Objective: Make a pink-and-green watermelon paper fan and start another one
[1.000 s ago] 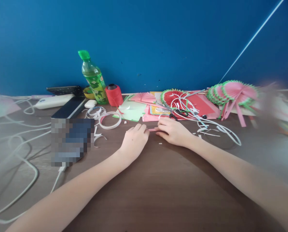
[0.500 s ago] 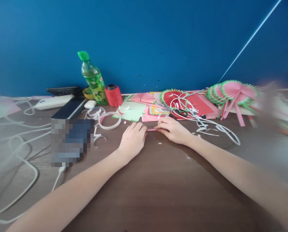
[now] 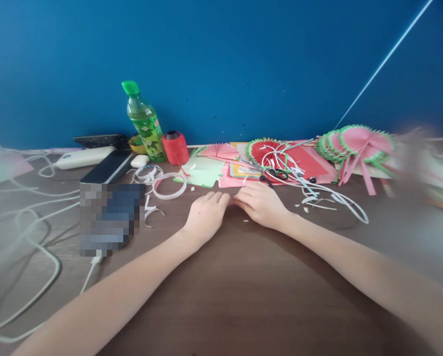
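My left hand [image 3: 206,213] and my right hand [image 3: 262,203] almost meet above the brown table, fingers bent and closed. A narrow folded pink paper strip is pinched between them; now only a sliver shows, and the fingers cover the rest. Just behind my right hand lie black-handled scissors [image 3: 276,174] on pink and red paper. A pink pleated paper fan [image 3: 218,150] rests on a light green sheet [image 3: 201,170] beyond my fingertips. To the left of my left hand is a roll of tape [image 3: 185,187].
A green bottle [image 3: 143,121] and a red thread spool [image 3: 175,148] stand by the blue wall. A phone [image 3: 113,217] with a white cable lies at left. Pink-green pleated rosettes [image 3: 366,141] and tangled white cord [image 3: 343,197] are at right, with paper scraps scattered about.
My right hand has moved slightly left, toward my left hand. The gap between them has narrowed, and the pink strip seen there earlier is now mostly covered.
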`<move>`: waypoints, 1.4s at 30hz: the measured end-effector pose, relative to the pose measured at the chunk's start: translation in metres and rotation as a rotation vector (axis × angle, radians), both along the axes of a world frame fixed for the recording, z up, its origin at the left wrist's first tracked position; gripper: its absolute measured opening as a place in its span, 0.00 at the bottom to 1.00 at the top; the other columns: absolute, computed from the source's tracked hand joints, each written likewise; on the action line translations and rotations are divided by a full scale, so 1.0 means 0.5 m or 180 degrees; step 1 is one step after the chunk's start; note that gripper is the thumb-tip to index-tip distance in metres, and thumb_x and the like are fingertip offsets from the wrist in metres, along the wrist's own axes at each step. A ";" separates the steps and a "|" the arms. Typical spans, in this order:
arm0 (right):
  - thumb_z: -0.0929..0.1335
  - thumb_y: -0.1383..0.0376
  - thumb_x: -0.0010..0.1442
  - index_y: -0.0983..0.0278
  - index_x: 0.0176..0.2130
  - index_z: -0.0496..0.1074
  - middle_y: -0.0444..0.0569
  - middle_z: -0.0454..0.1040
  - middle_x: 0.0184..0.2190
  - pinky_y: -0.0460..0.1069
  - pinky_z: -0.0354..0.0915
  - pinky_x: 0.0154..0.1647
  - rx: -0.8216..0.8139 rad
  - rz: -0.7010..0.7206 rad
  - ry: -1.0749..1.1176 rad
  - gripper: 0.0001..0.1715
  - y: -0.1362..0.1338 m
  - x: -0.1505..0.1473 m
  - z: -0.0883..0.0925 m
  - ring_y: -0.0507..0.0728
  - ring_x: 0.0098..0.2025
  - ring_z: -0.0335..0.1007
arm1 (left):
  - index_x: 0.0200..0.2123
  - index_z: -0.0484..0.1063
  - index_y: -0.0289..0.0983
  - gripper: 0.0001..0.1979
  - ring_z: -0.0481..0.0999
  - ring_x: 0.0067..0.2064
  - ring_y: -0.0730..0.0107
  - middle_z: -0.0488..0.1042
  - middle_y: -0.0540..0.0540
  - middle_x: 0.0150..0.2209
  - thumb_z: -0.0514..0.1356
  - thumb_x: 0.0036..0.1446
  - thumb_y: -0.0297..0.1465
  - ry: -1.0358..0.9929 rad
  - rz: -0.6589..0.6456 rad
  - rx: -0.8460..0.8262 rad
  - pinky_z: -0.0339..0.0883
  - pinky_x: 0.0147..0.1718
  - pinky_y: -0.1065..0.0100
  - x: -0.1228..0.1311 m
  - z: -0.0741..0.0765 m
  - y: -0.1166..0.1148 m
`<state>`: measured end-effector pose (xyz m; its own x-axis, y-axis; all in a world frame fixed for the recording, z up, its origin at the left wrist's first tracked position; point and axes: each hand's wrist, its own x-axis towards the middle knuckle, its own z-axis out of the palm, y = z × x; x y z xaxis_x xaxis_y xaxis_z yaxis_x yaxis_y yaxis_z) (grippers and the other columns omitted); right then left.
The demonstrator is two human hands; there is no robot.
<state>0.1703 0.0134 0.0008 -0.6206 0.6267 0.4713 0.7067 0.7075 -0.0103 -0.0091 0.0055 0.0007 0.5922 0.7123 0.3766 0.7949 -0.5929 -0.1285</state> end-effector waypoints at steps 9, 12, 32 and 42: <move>0.61 0.68 0.61 0.65 0.33 0.72 0.49 0.76 0.32 0.47 0.59 0.35 -0.1316 0.0141 0.0436 0.11 0.016 0.011 0.020 0.53 0.35 0.69 | 0.31 0.68 0.37 0.15 0.72 0.34 0.68 0.74 0.49 0.30 0.46 0.63 0.35 -0.0193 0.0202 -0.0635 0.55 0.26 0.69 -0.004 0.019 0.013; 0.63 0.66 0.59 0.65 0.27 0.72 0.45 0.73 0.23 0.46 0.59 0.28 -0.1937 -0.0029 0.0601 0.12 0.028 0.029 0.039 0.50 0.25 0.66 | 0.32 0.68 0.38 0.13 0.73 0.35 0.67 0.75 0.49 0.32 0.47 0.62 0.35 -0.0371 0.0294 -0.0983 0.57 0.28 0.69 -0.010 0.030 0.025; 0.66 0.53 0.54 0.65 0.26 0.71 0.37 0.61 0.09 0.44 0.50 0.18 -0.2857 -0.0483 0.1396 0.18 0.077 0.125 0.055 0.45 0.13 0.51 | 0.24 0.68 0.37 0.16 0.67 0.27 0.72 0.70 0.51 0.22 0.48 0.57 0.38 -0.1135 0.0213 -0.2307 0.57 0.29 0.72 -0.078 0.077 0.080; 0.64 0.55 0.54 0.64 0.28 0.69 0.38 0.63 0.11 0.45 0.48 0.17 -0.2854 -0.0561 0.1649 0.15 0.079 0.137 0.048 0.46 0.12 0.49 | 0.25 0.69 0.37 0.14 0.69 0.27 0.73 0.74 0.50 0.27 0.48 0.56 0.34 -0.1308 0.0361 -0.2089 0.61 0.31 0.71 -0.091 0.080 0.086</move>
